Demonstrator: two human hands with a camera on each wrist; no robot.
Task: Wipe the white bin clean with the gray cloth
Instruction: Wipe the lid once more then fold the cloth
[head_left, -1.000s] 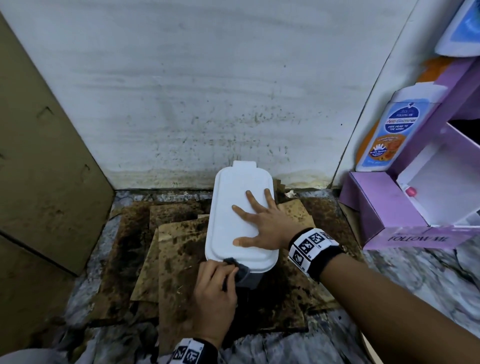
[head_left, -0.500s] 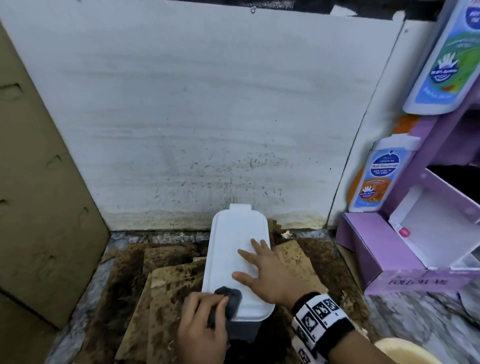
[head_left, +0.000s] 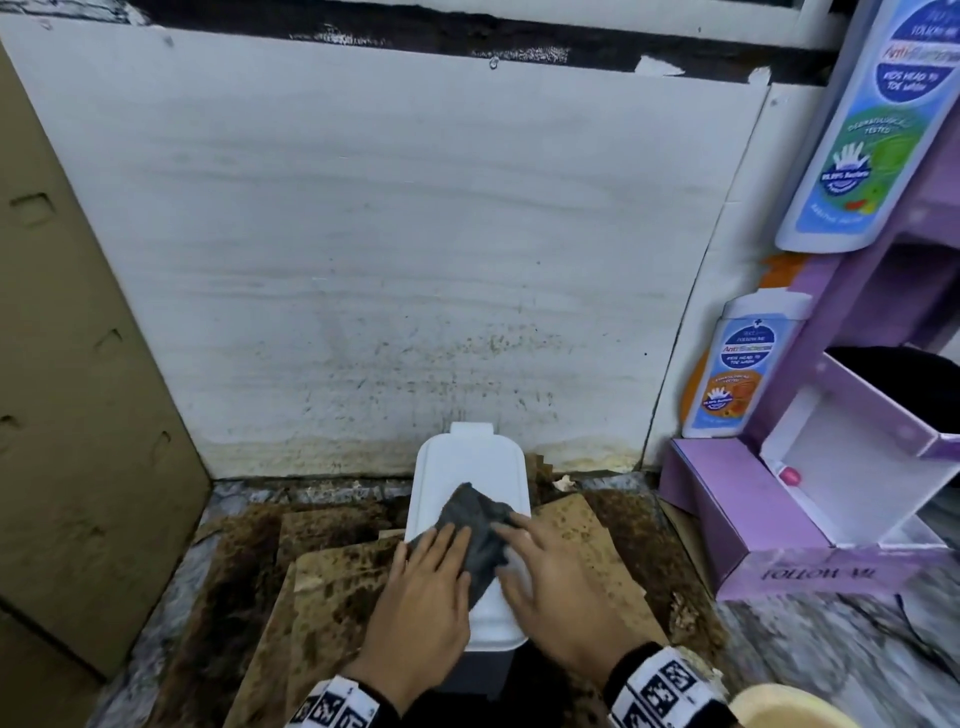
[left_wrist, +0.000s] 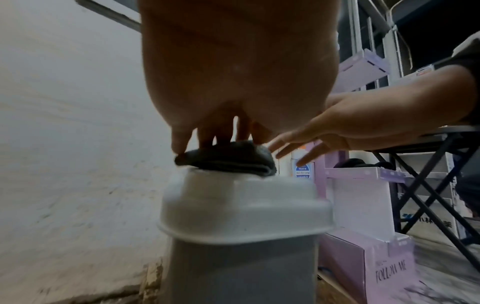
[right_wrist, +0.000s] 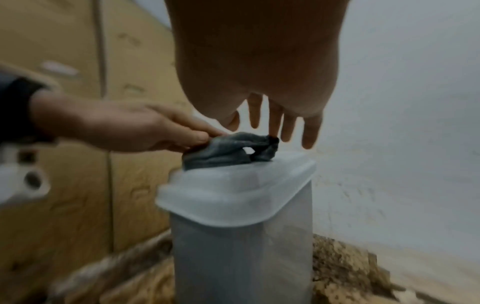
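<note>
The bin stands on the floor by the wall, with a white lid (head_left: 467, 467) (right_wrist: 233, 197) on a gray body (left_wrist: 241, 273). The crumpled gray cloth (head_left: 480, 525) (left_wrist: 228, 158) (right_wrist: 228, 150) lies on the middle of the lid. My left hand (head_left: 436, 551) (left_wrist: 221, 139) (right_wrist: 182, 133) presses on the cloth's left part with straight fingers. My right hand (head_left: 519, 540) (right_wrist: 272, 127) (left_wrist: 293, 148) is spread over the lid's right side. One fingertip touches the cloth's edge, and the hand holds nothing.
A white wall board rises just behind the bin. A cardboard panel (head_left: 78, 415) closes the left side. Stained cardboard pieces (head_left: 332, 587) cover the floor around the bin. A purple display stand (head_left: 727, 509) with bottles (head_left: 737, 364) crowds the right. A cream round object (head_left: 789, 706) sits at bottom right.
My left hand has slid the cloth from the lid's near end to its middle and flattened on it. My right hand drew back toward me. The head view tilted up.
</note>
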